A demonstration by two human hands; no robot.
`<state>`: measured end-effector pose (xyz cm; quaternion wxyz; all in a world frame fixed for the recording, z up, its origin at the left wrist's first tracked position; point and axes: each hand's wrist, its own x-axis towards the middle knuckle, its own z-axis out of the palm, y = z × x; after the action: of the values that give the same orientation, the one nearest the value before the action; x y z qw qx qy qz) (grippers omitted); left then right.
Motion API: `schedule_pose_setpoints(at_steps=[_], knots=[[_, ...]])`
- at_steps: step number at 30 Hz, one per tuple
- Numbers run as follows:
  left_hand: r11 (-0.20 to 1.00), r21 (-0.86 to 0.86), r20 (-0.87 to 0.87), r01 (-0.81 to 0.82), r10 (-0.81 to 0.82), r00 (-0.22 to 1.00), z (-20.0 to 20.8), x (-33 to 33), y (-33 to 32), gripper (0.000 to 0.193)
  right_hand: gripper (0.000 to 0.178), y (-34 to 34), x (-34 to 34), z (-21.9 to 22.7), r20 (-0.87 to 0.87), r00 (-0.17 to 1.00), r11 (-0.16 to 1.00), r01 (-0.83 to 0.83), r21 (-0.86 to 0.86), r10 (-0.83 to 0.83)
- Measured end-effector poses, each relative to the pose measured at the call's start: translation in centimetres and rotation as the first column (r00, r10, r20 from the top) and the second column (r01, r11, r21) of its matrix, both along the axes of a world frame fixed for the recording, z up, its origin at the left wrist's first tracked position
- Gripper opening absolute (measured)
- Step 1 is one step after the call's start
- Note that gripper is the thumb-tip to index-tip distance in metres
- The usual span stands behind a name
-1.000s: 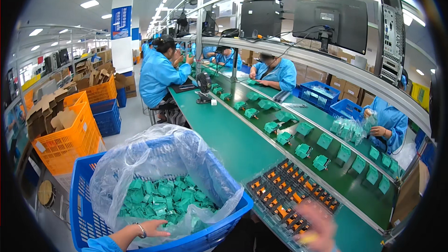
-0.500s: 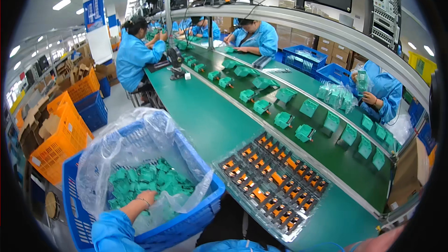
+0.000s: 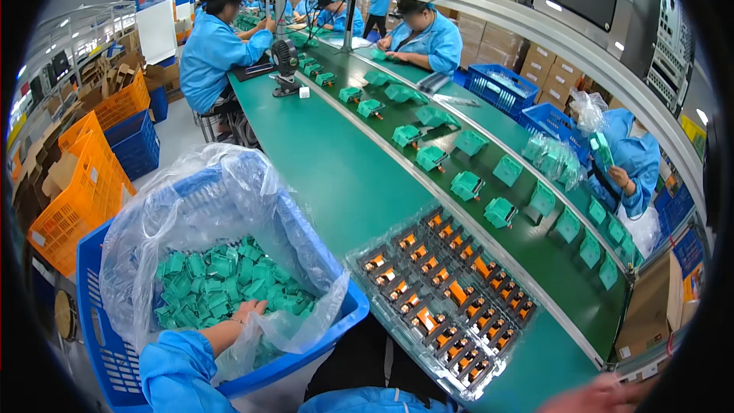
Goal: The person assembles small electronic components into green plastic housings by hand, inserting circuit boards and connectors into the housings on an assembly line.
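Observation:
My left hand [image 3: 246, 312] reaches into a blue basket [image 3: 321, 348] at the lower left, touching a heap of green plastic housings [image 3: 206, 268]. Its fingers look stretched out over the pieces; their tips are partly hidden. A clear plastic bag [image 3: 126, 260] lines the basket and covers part of the wrist. My right hand [image 3: 600, 396] is a motion blur at the lower right edge, over the near table corner. Between the hands lies a clear tray [image 3: 359, 279] with rows of orange-and-black parts [image 3: 459, 291].
Beyond the tray, a dark green conveyor belt [image 3: 535, 275] carries rows of green housings [image 3: 500, 213]. A co-worker [image 3: 638, 157] at the right holds a green piece; others sit farther along. A small black fan [image 3: 284, 57] stands on the table [image 3: 306, 153]. Orange crates [image 3: 80, 191] stand left.
The whole view has shifted slightly. My left hand has moved a little farther into the housings, its fingers stretching out. My right hand has come further into view, blurred, at the lower right.

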<state>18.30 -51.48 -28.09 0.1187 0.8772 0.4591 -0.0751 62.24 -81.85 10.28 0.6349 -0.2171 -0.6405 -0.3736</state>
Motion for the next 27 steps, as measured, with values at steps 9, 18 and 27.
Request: schedule_pose_setpoints(at_steps=[9, 18, 27], knots=[[0.974, -0.217, -0.072, -0.059, 0.045, 0.996, -3.7, 1.3, 0.4, 0.051, 0.016, 1.5, 1.5, -3.7, 0.171, 0.985, 0.294, 0.166, -0.941, -0.011], [0.989, -0.138, 0.181, -0.049, 0.074, 0.981, 7.6, 6.1, -2.0, 0.031, 0.013, 1.9, 4.0, -6.1, 0.171, 0.936, 0.219, 0.245, -0.945, -0.309], [0.861, -0.372, 0.575, -0.347, 0.507, 0.643, 11.8, 1.9, -3.5, 0.016, 0.006, 0.8, 5.5, -8.4, 0.106, 0.929, 0.210, 0.189, -0.959, -0.354]])
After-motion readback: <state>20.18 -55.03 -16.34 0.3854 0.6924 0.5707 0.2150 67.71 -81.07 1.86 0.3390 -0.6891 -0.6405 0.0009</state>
